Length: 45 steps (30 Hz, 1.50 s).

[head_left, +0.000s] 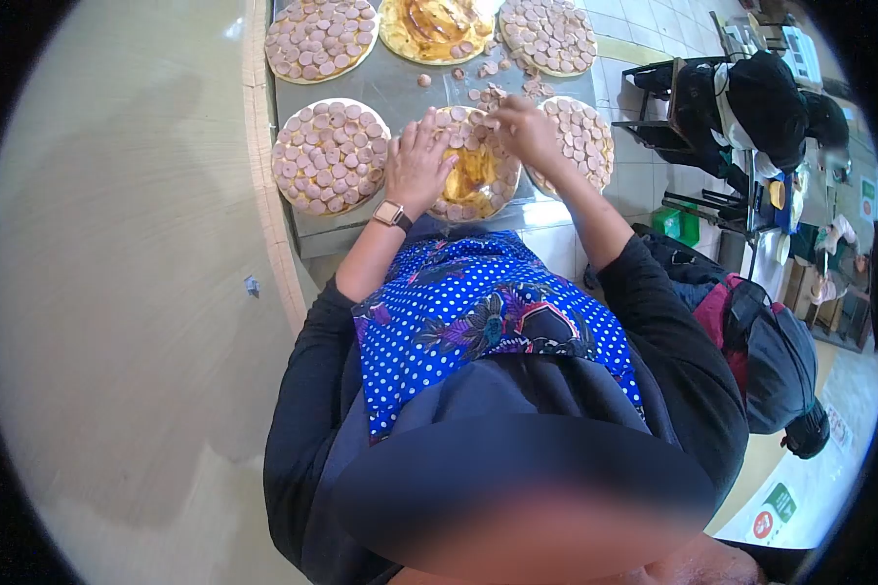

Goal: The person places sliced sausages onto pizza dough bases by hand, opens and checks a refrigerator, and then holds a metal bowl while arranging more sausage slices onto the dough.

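Note:
On a grey metal table (410, 96) lie several round flat breads with sauce and sausage slices. My left hand (419, 164), a watch on its wrist, rests with its fingers spread on the left edge of the front middle bread (473, 185). That bread has slices round its rim and bare orange sauce at its centre. Over its upper right edge is my right hand (525, 127), fingers pinched together; what they hold is too small to make out. Loose sausage slices (490, 96) are scattered just beyond it.
Slice-covered breads lie at front left (330, 156), front right (578, 141), back left (322, 39) and back right (548, 35). A mostly sauced one (437, 29) is at back middle. Other people (766, 107) and a green crate (675, 224) are at the right; a wall stands left.

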Motion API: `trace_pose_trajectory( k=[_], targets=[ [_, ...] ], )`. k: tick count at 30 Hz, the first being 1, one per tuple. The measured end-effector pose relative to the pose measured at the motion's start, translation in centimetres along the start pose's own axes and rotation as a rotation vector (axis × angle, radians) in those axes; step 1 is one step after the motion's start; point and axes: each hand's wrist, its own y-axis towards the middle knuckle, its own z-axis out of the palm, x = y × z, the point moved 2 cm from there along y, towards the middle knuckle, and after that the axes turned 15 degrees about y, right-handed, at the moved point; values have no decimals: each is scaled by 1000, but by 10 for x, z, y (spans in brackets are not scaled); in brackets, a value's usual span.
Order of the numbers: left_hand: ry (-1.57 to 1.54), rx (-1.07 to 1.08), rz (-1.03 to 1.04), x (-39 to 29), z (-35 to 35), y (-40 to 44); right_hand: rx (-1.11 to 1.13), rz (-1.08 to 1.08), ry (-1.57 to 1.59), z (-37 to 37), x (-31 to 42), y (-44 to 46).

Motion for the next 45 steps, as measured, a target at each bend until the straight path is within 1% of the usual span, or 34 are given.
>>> trace_pose_trajectory(
  k=[2, 3, 5, 6, 8, 9, 11, 12, 14, 15, 17, 18, 20, 21, 23, 24, 26, 27, 29, 30, 32, 33, 35, 38, 39, 41, 45],
  targets=[
    [-10, -32, -20, 6, -6, -6, -257, 161, -19, -19, -33, 16],
    [-21, -55, -42, 10, -9, -11, -258, 162, -17, -28, -45, 22],
    [-6, -67, -71, 14, -9, -20, -262, 362, -184, -45, -64, 31],
    [7, -83, -101, 16, -10, -23, -263, 363, -183, -46, -68, 33],
    [-4, -91, -124, 19, -13, -34, -156, 325, -171, -43, -74, 39],
    [-16, -99, -148, 19, -15, -39, -155, 324, -171, -44, -73, 42],
    [-40, -89, -169, 20, -18, -49, -81, 409, -148, -41, -73, 48],
    [-65, -80, -187, 20, -19, -54, -77, 409, -147, -41, -74, 48],
    [-66, -97, -189, 19, -21, -61, -92, 338, -39, -42, -73, 51],
    [-66, -114, -189, 19, -22, -64, -89, 335, -39, -42, -71, 50],
    [-78, -110, -197, 19, -23, -68, -51, 208, -165, -41, -65, 48],
    [-91, -106, -201, 19, -23, -69, -50, 206, -166, -42, -67, 50],
    [-105, -110, -207, 20, -23, -71, 29, 402, -7, -47, -77, 55],
    [-118, -112, -214, 20, -23, -71, 30, 401, -8, -51, -75, 54],
    [-105, -110, -214, 23, -26, -71, -103, 383, -88, -62, -68, 49],
    [-92, -110, -212, 25, -27, -70, -102, 379, -90, -65, -60, 50],
    [-85, -127, -209, 27, -29, -69, 0, 517, -476, -66, -46, 48],
    [-79, -143, -203, 27, -30, -69, 0, 519, -477, -62, -49, 47],
    [-84, -150, -201, 27, -29, -69, 83, 396, -503, -52, -54, 50],
    [-85, -155, -203, 27, -30, -69, 84, 395, -502, -51, -49, 52],
    [-82, -151, -205, 28, -31, -69, -79, 240, -417, -48, -34, 57],
    [-81, -147, -206, 29, -32, -69, -77, 238, -413, -47, -33, 58],
    [-72, -154, -207, 29, -31, -70, 80, 104, -147, -43, -31, 56],
    [-73, -147, -206, 27, -32, -71, 114, 52, -192, -32, -28, 42],
    [-77, -129, -209, 27, -33, -71, 116, 51, -192, -31, -28, 44],
    [-79, -137, -214, 27, -29, -71, 55, 165, -73, -29, -29, 46],
    [-102, -144, -220, 26, -32, -69, 40, 213, -50, -31, -29, 52]
  ],
)
